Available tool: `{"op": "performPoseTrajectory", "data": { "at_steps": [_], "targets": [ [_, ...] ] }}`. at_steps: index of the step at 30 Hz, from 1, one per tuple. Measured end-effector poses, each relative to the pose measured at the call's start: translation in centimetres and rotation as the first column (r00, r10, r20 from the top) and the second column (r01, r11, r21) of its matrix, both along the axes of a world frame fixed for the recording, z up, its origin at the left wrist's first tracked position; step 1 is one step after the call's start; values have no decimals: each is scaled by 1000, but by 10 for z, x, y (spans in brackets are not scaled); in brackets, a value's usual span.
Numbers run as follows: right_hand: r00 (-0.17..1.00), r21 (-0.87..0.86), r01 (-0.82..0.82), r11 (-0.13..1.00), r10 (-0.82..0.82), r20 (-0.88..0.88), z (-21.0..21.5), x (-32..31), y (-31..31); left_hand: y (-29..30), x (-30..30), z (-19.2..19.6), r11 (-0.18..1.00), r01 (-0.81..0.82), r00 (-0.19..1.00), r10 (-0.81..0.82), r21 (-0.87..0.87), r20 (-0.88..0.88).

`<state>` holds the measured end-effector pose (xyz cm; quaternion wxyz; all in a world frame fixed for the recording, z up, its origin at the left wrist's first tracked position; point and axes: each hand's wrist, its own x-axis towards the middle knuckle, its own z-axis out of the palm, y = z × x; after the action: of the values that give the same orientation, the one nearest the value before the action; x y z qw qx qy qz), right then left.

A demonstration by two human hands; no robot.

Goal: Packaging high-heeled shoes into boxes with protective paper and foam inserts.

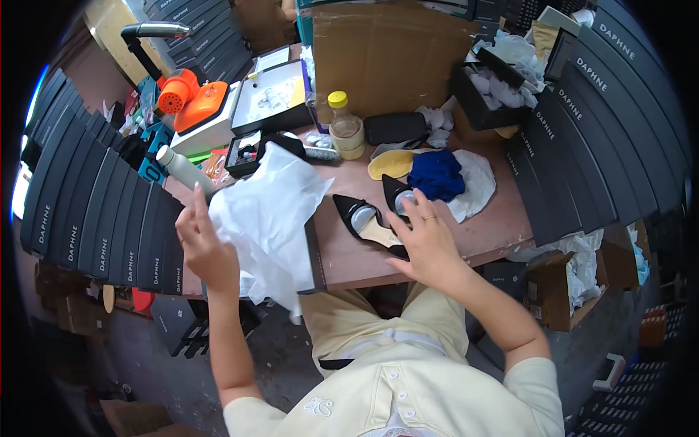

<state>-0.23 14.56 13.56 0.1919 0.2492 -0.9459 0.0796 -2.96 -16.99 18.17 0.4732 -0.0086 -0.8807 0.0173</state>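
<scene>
2 shoes (371, 222) near table edge (437, 264)

Evenly and brightly lit from above, diffuse; no hard shadows on the brown table (502, 226); only a soft dark patch under the right hand (426, 244) and below the table edge. Strong blown-out glare at the far left rim (window or lamp, cannot tell which), bluish fringe around it; white tissue paper (266, 218) near clipping, folds barely legible. Heavy fisheye distortion: stacks of dark boxes (95, 218) bowed into arcs on both sides; black vignette in all corners. Centre reasonably sharp; slight softness on the left hand (200, 244); floor and lower corners dim, muddy, detail lost toward the rim.
</scene>
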Motion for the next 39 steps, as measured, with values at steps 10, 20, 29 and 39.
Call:
{"op": "performPoseTrajectory", "data": {
  "at_steps": [10,20,29,39],
  "targets": [
    [914,162,-242,957,169,368,1,-23,-5,-22,-63,52,906,386,856,-280,-176,435],
    [574,-971,92,-220,808,-129,54,82,82,107,-107,118,983,177,916,-186,56,357],
    [555,-924,297,-243,831,-40,5,109,78,151,-77,60,604,490,599,-757,629,260],
    [528,-808,537,-241,843,100,-20,78,42,127,30,29,300,487,338,-931,820,140]
  ]
}}
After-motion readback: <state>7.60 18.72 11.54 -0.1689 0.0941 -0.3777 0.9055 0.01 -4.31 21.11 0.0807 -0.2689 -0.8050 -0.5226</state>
